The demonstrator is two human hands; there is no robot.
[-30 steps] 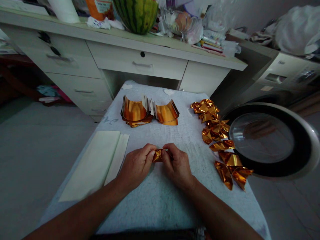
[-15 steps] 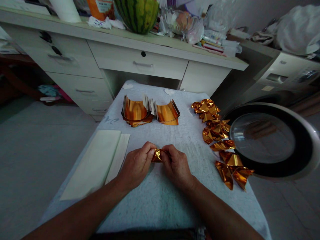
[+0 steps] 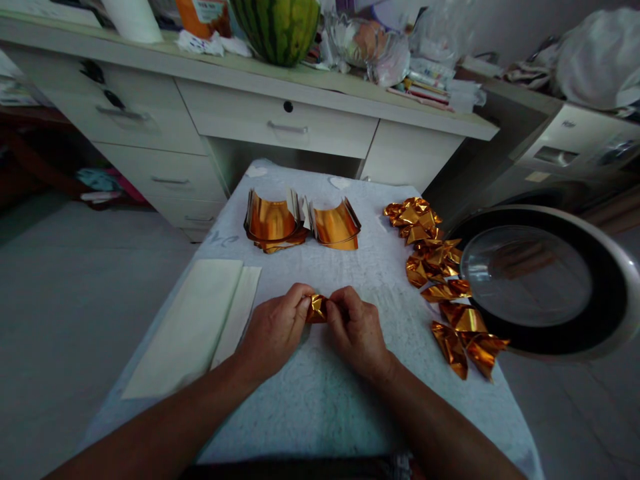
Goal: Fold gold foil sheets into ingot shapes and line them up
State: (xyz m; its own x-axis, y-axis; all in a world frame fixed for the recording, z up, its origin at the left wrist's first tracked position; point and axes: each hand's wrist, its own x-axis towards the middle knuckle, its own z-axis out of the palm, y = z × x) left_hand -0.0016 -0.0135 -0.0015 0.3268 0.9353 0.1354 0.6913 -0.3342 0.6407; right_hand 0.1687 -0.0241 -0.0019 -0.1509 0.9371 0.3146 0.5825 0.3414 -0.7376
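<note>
Between my two hands, just above the cloth-covered table, is a small folded piece of gold foil paper. My left hand pinches its left end between thumb and fingers. My right hand grips the right end, its fingertips curled and partly hidden. Beyond the hands stand two curved stacks of gold foil sheets, a left stack and a right stack. Folded gold foil pieces lie in a row along the table's right side.
White paper sheets lie on the table's left. A counter with drawers stands behind, bearing a watermelon and plastic bags. To the right, an open washing machine door reaches close to the table edge.
My right hand has shifted slightly right, so more of the foil piece shows between the hands. My left hand stays nearly in place, still pinching it.
</note>
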